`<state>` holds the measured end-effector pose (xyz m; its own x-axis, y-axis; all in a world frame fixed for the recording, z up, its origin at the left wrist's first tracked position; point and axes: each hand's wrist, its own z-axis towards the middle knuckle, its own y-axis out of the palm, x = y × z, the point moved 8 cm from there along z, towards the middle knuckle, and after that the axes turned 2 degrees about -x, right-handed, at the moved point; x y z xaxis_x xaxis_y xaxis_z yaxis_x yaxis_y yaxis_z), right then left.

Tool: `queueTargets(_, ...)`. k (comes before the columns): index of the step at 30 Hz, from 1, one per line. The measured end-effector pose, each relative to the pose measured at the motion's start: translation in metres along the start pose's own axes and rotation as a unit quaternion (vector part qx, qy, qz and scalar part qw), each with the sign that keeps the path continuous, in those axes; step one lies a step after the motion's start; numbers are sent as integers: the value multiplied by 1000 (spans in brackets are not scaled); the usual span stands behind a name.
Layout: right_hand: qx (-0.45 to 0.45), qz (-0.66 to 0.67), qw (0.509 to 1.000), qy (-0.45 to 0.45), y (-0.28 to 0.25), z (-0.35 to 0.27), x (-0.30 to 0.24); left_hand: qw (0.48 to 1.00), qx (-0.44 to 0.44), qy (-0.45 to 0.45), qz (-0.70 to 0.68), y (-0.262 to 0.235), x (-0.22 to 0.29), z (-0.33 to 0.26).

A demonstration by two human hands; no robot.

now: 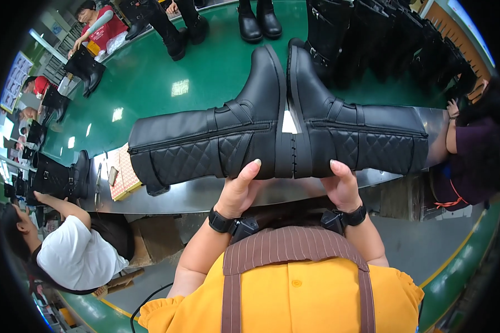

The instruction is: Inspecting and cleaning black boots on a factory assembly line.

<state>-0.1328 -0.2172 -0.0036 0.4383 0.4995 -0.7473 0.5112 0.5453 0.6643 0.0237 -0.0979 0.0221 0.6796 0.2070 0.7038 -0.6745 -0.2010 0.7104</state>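
Note:
Two tall black boots are held level in front of me, their soles facing each other and their toes pointing away. Each has a quilted panel, straps and a zip along the shaft. My left hand (240, 187) is closed around the heel end of the left boot (197, 136), with the thumb on top. My right hand (342, 186) grips the right boot (366, 130) the same way at its heel. The heels meet or nearly meet, while a narrow gap shows between the soles farther up. The fingers under both boots are hidden.
A green worktop (205, 72) with a metal edge (216, 202) spans the front. A patterned box (124, 171) sits left of the boots. Black boots (366, 39) crowd the far right; another pair (259, 22) stands ahead. Co-workers are on both sides, one in white (80, 252) nearby.

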Motion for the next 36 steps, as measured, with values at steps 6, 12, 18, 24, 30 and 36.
queueTargets(6,-77,-8,995,63,16,7,8,998,57,-17,15,-9,-3,7)
queueTargets(12,-15,-260,966,-2,27,5,2,938,98,76,323,-4,11,4)
queueTargets(18,8,-482,875,45,44,9,23,961,104,-88,239,-28,-41,-3)
queueTargets(24,-40,-540,829,-140,64,7,-5,940,-70,-141,302,-47,-41,-23)
queueTargets(30,46,-185,980,-49,18,39,6,910,-151,-72,380,-26,-14,-36)
queueTargets(36,-61,194,961,188,42,54,33,853,-118,134,490,10,11,-11)
